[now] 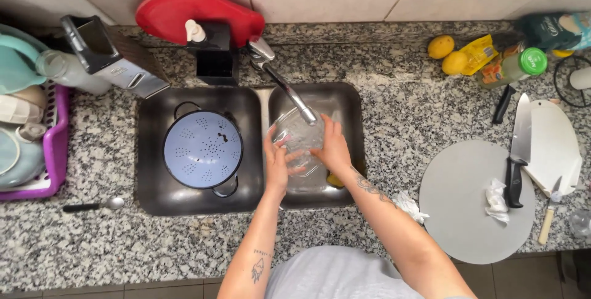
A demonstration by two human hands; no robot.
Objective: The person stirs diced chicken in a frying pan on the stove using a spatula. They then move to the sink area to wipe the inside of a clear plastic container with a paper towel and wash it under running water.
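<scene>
So we've got both hands in the right sink basin, wrapped around a clear glass dish held right under the tap. Our left hand grips the dish's left side, fingers curled over the rim. Our right hand is closed around the right side, thumb on top. Can't tell if water is running, the glass is too see-through. There's something yellow, maybe a sponge, just under the right wrist.

The left basin has a pale blue colander sitting in it. Behind the sink there's a red board leaning on the tiles, and a grater lying on the worktop to the left, near a purple rack full of dishes. A spoon lies in front of that. Off to the right: a round grey board with a big knife across it, two lemons further back.
</scene>
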